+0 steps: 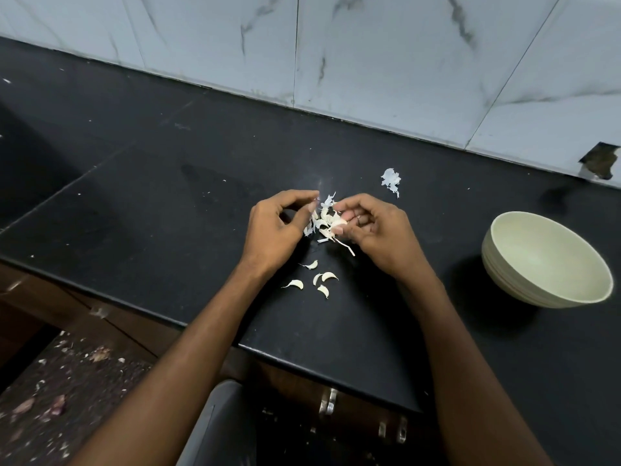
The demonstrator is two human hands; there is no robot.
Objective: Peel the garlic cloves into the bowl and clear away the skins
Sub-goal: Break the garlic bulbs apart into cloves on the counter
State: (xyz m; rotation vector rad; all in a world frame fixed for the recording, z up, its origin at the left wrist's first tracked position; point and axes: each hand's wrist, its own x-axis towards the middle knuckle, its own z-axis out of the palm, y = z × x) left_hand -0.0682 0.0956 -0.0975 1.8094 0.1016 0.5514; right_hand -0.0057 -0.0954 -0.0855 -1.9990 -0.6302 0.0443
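Pinching a garlic clove (pixel 337 224) mid-desk, right hand (pixel 376 235) clamped on it and left hand (pixel 274 227) tugging skin, risks flinging papery skins (pixel 390 179) far from the bowl (pixel 546 260) at the desk's right edge.

No readable text, label, brand, number or sign appears anywhere.

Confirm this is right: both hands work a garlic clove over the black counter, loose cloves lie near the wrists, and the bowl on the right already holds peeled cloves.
One detail is wrong: the bowl is empty in the head view. The rest holds: both hands, left and right, work a garlic clove over the black counter, loose cloves near the wrists.
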